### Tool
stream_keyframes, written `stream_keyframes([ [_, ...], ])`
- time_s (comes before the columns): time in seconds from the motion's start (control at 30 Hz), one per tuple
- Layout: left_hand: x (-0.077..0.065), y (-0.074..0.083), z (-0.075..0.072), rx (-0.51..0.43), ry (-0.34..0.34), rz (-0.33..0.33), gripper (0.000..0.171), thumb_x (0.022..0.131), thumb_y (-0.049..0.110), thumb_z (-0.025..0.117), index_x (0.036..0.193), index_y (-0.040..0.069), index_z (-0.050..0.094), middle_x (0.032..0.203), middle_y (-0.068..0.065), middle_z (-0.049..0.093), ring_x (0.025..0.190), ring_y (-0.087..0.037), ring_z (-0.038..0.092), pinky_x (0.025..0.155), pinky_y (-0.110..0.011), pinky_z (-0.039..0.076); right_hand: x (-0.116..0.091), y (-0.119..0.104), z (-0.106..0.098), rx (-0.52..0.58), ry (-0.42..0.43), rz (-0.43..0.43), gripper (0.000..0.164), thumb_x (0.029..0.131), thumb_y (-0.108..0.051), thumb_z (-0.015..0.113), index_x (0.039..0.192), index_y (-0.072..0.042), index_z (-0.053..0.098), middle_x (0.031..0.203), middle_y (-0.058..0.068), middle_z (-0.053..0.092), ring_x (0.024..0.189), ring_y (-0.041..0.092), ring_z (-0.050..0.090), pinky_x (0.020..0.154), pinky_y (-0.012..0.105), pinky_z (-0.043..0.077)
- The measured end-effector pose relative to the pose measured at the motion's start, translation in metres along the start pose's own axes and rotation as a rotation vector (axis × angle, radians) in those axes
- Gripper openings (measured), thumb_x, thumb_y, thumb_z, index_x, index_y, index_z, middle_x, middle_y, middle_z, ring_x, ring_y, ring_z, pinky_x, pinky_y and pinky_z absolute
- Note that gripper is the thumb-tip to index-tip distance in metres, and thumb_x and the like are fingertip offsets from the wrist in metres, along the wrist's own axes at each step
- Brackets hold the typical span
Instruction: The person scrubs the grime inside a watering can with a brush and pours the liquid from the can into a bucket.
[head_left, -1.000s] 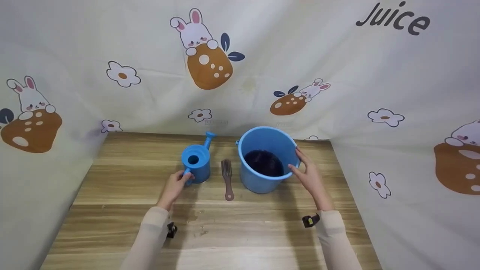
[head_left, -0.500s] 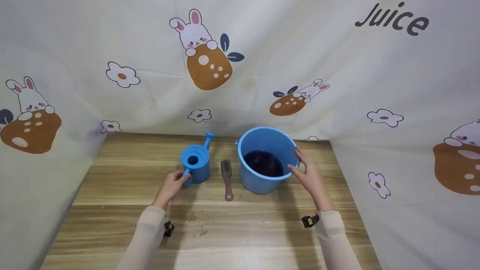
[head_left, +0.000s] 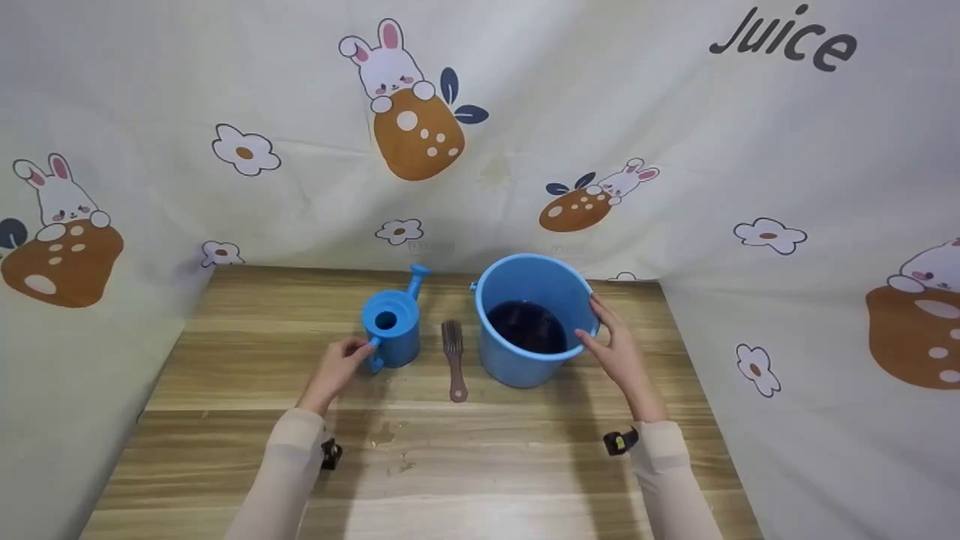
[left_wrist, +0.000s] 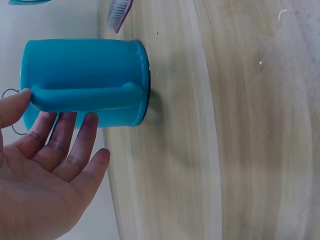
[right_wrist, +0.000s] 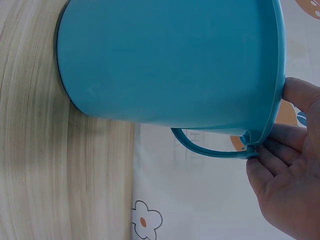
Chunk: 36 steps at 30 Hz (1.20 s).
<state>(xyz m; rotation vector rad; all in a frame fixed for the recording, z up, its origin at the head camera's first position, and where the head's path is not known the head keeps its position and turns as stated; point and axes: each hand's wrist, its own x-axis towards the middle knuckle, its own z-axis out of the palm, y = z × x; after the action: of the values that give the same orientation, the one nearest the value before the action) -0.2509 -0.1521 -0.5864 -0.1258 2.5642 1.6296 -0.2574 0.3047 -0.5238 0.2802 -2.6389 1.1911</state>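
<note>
My left hand [head_left: 335,371] is at the handle of a blue watering can [head_left: 401,341]. In the left wrist view its thumb touches the top of the handle [left_wrist: 90,98], while the other fingers lie loosely spread behind and below it. The can stands upright, its spout towards the back wall. To the right, a blue bucket [head_left: 517,367] stands upright with dark liquid [head_left: 527,326] in its bottom. My right hand [head_left: 621,356] holds the bucket's right rim, thumb and fingers around it, close to the hinge of the bail handle [right_wrist: 212,154].
Between can and bucket lies a brown hairbrush [head_left: 455,367], bristles towards the back. Small wet spots [head_left: 384,433] mark the wooden table [head_left: 487,480] in front. A white printed cloth [head_left: 315,195] encloses the back and sides.
My left hand has loosened from the watering can's handle and shifted slightly left and towards me. The can, hairbrush, bucket and right hand have stayed in place.
</note>
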Motion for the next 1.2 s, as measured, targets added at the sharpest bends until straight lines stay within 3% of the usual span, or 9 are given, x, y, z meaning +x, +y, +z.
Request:
stream_keyframes([
  [0.17,0.001,0.003,-0.006,0.01,-0.016,-0.012,0.031,0.103,0.015,0.053,0.119,-0.011,0.06,0.122,-0.03,0.062,0.118,-0.042,0.057,0.106,-0.053,0.043,0.001,0.001,-0.001,-0.016,-0.002,-0.006,0.06,0.089,-0.012,0.075,0.141,0.006,0.049,0.151,0.023,0.044,0.136,0.043,0.046,0.114,0.057,0.033],
  [0.47,0.004,0.013,-0.014,-0.01,-0.007,0.005,0.029,0.104,0.015,0.051,0.115,-0.01,0.06,0.117,-0.027,0.062,0.113,-0.037,0.058,0.099,-0.047,0.046,0.003,0.0,-0.003,-0.033,-0.035,0.014,0.062,0.091,-0.016,0.074,0.143,0.005,0.047,0.153,0.022,0.042,0.138,0.042,0.045,0.114,0.057,0.033],
  [0.67,0.007,0.025,-0.019,-0.014,0.005,-0.002,0.034,0.104,0.017,0.05,0.122,-0.011,0.057,0.128,-0.032,0.059,0.127,-0.044,0.053,0.107,-0.052,0.043,0.005,-0.005,-0.008,-0.076,-0.099,0.057,0.066,0.092,-0.02,0.072,0.147,0.002,0.042,0.157,0.019,0.038,0.141,0.04,0.042,0.115,0.057,0.032],
  [0.83,0.013,0.039,-0.024,0.03,0.014,0.016,0.035,0.105,0.019,0.049,0.123,-0.01,0.057,0.129,-0.031,0.059,0.126,-0.043,0.054,0.105,-0.051,0.045,0.01,-0.015,-0.017,-0.2,-0.182,0.074,0.067,0.093,-0.024,0.072,0.147,0.001,0.042,0.155,0.02,0.039,0.14,0.042,0.042,0.113,0.058,0.035],
  [1.07,0.024,0.068,-0.026,0.094,-0.004,0.05,0.035,0.106,0.022,0.048,0.125,-0.006,0.057,0.137,-0.029,0.052,0.131,-0.042,0.048,0.111,-0.055,0.039,0.025,-0.031,-0.032,-0.228,-0.328,0.131,0.071,0.096,-0.029,0.067,0.15,0.004,0.035,0.153,0.027,0.038,0.137,0.045,0.045,0.109,0.057,0.04],
  [1.2,0.03,0.088,-0.024,0.147,-0.015,0.092,0.033,0.105,0.022,0.049,0.125,-0.003,0.057,0.143,-0.026,0.046,0.136,-0.042,0.042,0.115,-0.057,0.033,0.035,-0.039,-0.037,-0.276,-0.36,0.121,0.073,0.097,-0.034,0.066,0.15,0.005,0.034,0.153,0.028,0.038,0.137,0.045,0.044,0.109,0.057,0.04],
])
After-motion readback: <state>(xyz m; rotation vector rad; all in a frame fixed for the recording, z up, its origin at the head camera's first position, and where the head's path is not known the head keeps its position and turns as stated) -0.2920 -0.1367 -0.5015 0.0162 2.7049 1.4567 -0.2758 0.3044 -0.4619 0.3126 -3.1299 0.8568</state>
